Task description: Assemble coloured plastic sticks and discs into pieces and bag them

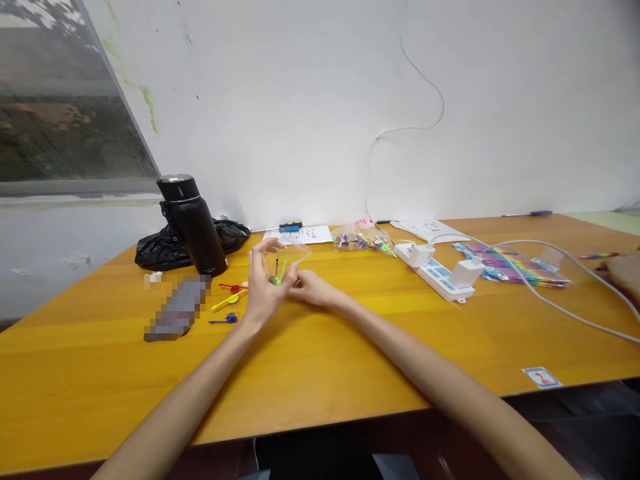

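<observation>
Both of my hands meet over the middle of the table around a clear plastic bag (296, 252). My left hand (265, 283) curls round the bag's left side, fingers bent over its top and thumb low. A green arrow-shaped piece (281, 272) and a thin dark stick (277, 267) show behind the thumb. Pressed close to that thumb, my right hand (314, 289) is closed at the bag's lower right; its fingertips are partly hidden. Left of my hands lie a red arrow-shaped piece (234, 289), a yellow one (229, 300) and a blue one (223, 320).
A black bottle (193, 223) stands before a black plastic bag (155, 250); a blurred flat object (179, 308) lies nearer. Behind are a screwdriver (290, 227) and a bag of small coloured pieces (360, 238). A power strip (440, 277), cables, colourful pencils (525, 267) and another person's hand (623, 273) are rightward.
</observation>
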Demonstrator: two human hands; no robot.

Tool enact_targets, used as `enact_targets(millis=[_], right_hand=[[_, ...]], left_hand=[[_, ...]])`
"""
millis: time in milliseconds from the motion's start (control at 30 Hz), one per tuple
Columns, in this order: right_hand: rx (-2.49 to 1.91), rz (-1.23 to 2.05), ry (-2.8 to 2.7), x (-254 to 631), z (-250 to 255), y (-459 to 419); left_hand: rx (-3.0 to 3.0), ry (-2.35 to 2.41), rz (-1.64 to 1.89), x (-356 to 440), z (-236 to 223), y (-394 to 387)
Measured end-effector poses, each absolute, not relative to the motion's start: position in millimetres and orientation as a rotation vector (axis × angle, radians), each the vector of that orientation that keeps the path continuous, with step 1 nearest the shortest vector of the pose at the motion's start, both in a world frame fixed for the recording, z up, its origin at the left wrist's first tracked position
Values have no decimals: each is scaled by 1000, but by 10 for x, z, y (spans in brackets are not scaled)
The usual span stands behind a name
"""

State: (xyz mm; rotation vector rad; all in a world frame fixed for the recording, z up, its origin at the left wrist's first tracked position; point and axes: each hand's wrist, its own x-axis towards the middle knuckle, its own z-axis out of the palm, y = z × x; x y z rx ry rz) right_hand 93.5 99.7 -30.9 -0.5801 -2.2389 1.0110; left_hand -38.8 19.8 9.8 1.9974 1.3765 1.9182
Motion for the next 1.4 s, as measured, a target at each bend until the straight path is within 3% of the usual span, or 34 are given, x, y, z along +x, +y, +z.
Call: enact_targets(millis=[133, 233, 400, 867, 1067, 1267, 1400], right_hand=[[-708, 949, -2011, 1588, -99, 1211], [-798, 717, -1689, 1941, 72, 1265], [-691, 492, -1292, 2028, 373, 990], [-538, 692, -2054, 1729, 350, 513], [-477, 507, -2279, 1681, 263, 586], [-568, 249, -2018, 1631, 203, 547], [-462, 69, -2141, 1425, 273, 352]], left_hand=[[2016, 1314, 1866, -337, 86, 176], [2057, 1333, 1745, -319, 58, 179], [2104, 1378, 1454, -321, 2, 200], [2156, 1393, 1265, -268, -48, 143], [2177, 1386, 1237, -297, -126, 206], [2174, 1439, 1271, -339, -144, 256], [2271, 1394, 1261, -314, -205, 273]])
